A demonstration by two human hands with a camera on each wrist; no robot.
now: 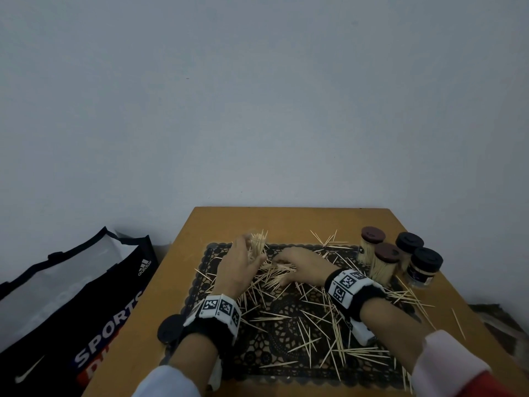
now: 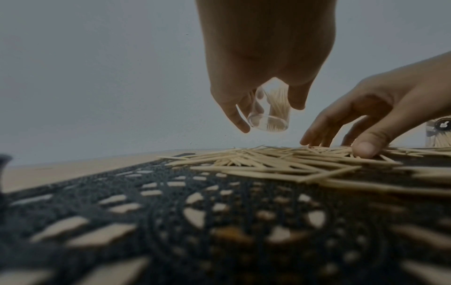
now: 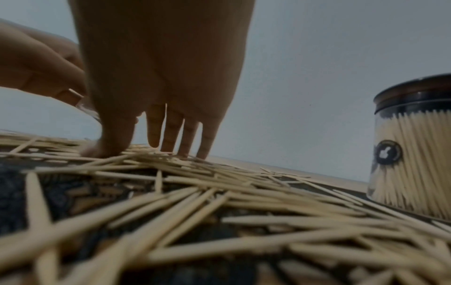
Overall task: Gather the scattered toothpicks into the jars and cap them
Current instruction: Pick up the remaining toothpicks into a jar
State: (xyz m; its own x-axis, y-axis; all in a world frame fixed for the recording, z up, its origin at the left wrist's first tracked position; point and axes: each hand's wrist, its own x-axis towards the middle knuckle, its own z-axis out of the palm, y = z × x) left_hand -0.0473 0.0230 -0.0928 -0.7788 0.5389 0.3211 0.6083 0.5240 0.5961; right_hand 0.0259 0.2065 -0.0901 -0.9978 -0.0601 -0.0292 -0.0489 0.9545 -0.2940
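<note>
My left hand (image 1: 239, 262) grips a clear open jar (image 1: 257, 244) partly filled with toothpicks and holds it tilted above the mat's far left. The left wrist view shows that jar (image 2: 268, 115) off the surface, between thumb and fingers. My right hand (image 1: 300, 265) reaches down just right of it. Its straight fingers (image 3: 171, 133) and thumb rest on a dense pile of toothpicks (image 1: 274, 272). Loose toothpicks (image 1: 323, 330) lie all over the black lace mat (image 1: 274, 365). Several capped jars (image 1: 383, 262) full of toothpicks stand at the back right.
The mat lies on a small wooden table (image 1: 286, 220) against a plain wall. A round black lid (image 1: 169, 329) sits at the table's left edge by my left wrist. A black sports bag (image 1: 71, 296) stands on the floor to the left. A few toothpicks (image 1: 458, 323) lie off the mat at right.
</note>
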